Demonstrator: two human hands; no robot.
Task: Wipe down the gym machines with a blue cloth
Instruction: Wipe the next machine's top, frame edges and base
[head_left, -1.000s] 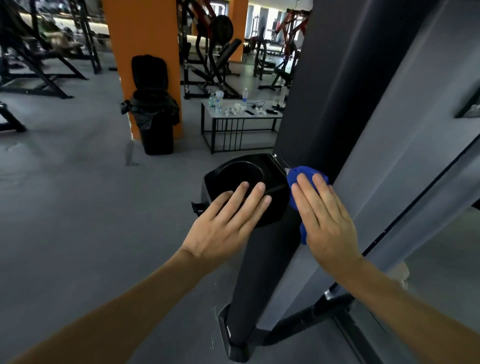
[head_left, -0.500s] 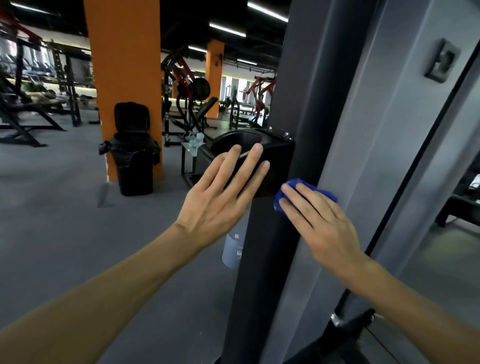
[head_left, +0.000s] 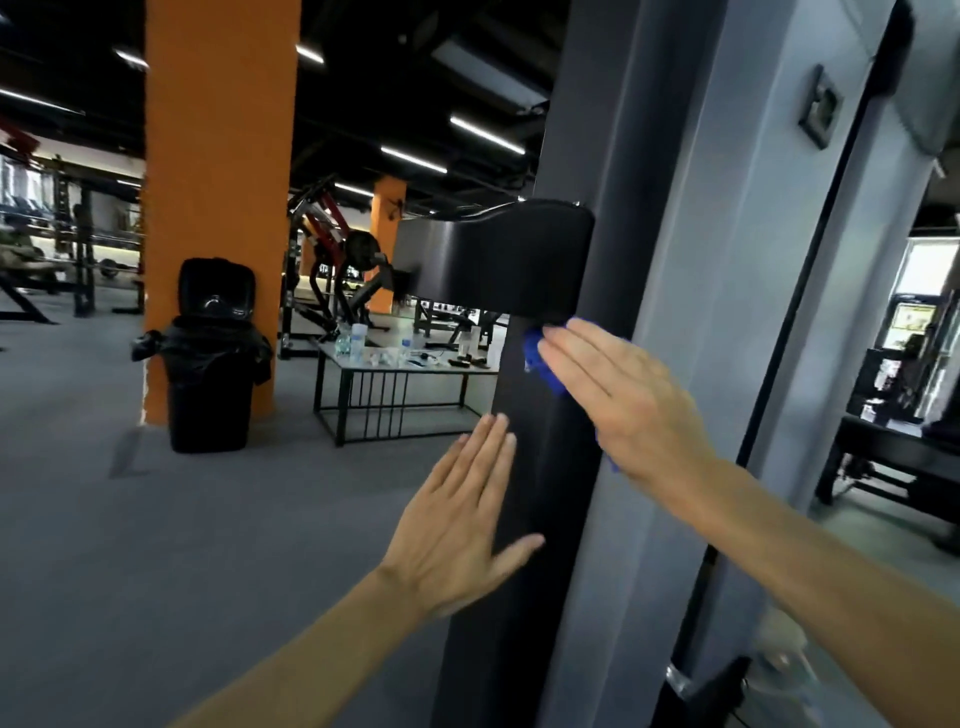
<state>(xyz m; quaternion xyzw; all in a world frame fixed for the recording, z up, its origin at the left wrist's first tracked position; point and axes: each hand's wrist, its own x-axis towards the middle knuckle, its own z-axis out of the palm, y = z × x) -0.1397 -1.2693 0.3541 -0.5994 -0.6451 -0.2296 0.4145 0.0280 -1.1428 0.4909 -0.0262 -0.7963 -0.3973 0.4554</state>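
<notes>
Blue cloth (head_left: 540, 361) sits under my right hand (head_left: 631, 402), whose flat, straight fingers press it against the dark upright post (head_left: 545, 467) of the gym machine, just below the black holder (head_left: 498, 260) bolted there. My left hand (head_left: 457, 525) lies lower on the same post, its grip wide and holding nothing. Behind stand an orange pillar (head_left: 218, 182), a black bin (head_left: 210, 358) and a cluttered tabletop (head_left: 405, 364).

Gym (weight machines (head_left: 337, 270) behind)
</notes>
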